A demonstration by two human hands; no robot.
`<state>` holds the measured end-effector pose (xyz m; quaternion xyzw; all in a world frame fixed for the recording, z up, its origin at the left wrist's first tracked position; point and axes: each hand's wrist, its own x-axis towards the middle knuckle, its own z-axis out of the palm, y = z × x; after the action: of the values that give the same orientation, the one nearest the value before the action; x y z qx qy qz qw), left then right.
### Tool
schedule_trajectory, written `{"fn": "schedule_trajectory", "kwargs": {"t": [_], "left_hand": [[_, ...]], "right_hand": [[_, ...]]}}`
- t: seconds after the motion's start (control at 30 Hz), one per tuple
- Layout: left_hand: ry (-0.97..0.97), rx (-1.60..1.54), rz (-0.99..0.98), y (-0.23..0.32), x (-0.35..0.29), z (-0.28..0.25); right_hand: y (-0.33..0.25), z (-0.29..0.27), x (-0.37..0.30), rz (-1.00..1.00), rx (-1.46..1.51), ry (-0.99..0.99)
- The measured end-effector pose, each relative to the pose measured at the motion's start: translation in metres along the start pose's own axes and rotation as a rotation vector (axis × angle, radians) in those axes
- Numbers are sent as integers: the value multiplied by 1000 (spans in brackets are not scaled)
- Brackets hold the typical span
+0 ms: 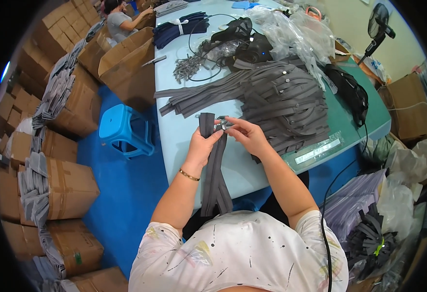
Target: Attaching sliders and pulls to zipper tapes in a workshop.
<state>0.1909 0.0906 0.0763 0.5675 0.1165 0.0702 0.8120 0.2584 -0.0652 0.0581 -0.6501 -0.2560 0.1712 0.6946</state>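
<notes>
Over the near edge of the table, my left hand [200, 148] is closed on a dark grey zipper [215, 168]. Its long tape hangs down past the table edge toward my lap, with the folded top end standing above my fingers. My right hand [250, 138] pinches a small shiny metal piece [221, 123], which looks like a zipper slider, against the tape beside my left fingertips. Just beyond my right hand lies a big pile of grey zippers [285, 104], with more strips [199, 93] stretched out to its left.
Farther back, a heap of small metal pieces [188, 68] lies near a black cable, a dark zipper bundle [180, 29] and clear plastic bags [296, 34]. A blue stool [121, 124] and cardboard boxes [72, 187] stand left. Another person [121, 24] works far left.
</notes>
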Motion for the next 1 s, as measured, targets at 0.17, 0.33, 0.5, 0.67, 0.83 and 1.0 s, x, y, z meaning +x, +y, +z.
{"fn": "schedule_trajectory", "kwargs": {"t": [0.17, 0.33, 0.5, 0.67, 0.83, 1.0], "left_hand": [[-56, -14, -57, 7, 4, -9], [-10, -75, -96, 10, 0, -5], [70, -191, -6, 2, 7, -15], [199, -190, 39, 0, 13, -23], [56, -86, -7, -2, 10, -15], [23, -125, 2, -7, 11, -17]], "right_hand": [[0, 2, 6, 70, -254, 69], [-12, 15, 6, 266, 43, 59], [1, 23, -4, 411, 323, 211], [8, 32, -6, 206, 243, 221], [-7, 39, 8, -111, -188, 227], [-3, 39, 17, -50, 81, 131]]}}
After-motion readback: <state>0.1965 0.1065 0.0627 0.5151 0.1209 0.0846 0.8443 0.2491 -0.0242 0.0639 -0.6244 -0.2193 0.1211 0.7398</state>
